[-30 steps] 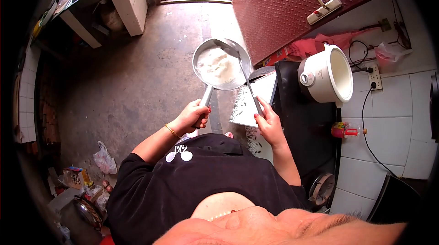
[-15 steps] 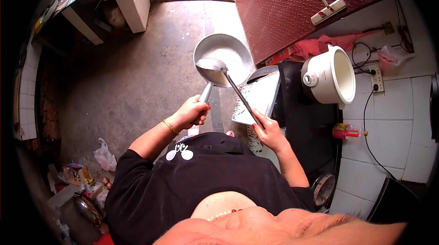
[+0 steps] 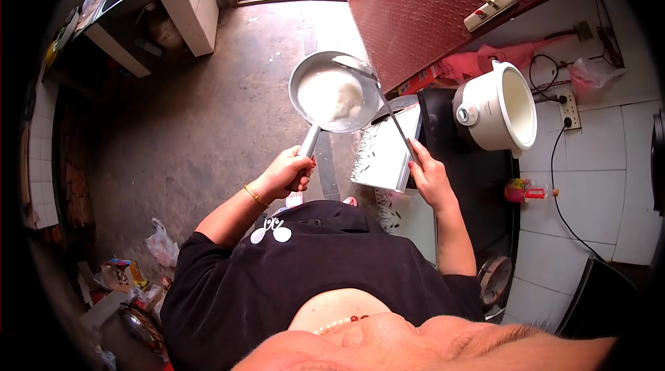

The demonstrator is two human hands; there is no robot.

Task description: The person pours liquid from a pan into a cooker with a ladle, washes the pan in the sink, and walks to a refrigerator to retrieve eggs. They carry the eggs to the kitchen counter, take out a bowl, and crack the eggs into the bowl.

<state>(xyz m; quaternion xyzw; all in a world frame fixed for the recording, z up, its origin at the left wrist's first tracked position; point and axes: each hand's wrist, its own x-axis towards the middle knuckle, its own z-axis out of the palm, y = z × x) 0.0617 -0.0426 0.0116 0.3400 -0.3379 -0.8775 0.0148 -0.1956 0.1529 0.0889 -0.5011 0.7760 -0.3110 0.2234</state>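
My left hand [image 3: 286, 171] is wrapped around the handle of a silvery metal pan [image 3: 296, 97], held out over the floor. Whitish, cloudy contents [image 3: 339, 97] with a paler lump lie in the pan. In my right hand [image 3: 431, 175] is the long dark handle of a metal spatula [image 3: 396, 119]. Its wide shiny head is at the pan's far right, inside the rim; glare blurs its exact shape. Below the spatula handle, a white patterned panel [image 3: 389, 153] juts from the dark counter.
On the black counter [image 3: 474, 212] at right stands a white cooker pot [image 3: 495, 109]. A red textured metal door [image 3: 429, 11] stands beyond the pan. A tiled sink unit [image 3: 183, 7] is at far left, and a plastic bag [image 3: 163, 243] lies on the floor.
My right hand has moved right and slightly away, carrying the spatula head from the pan's left-middle to its far right. The pan tilts differently, and more of its whitish contents show.
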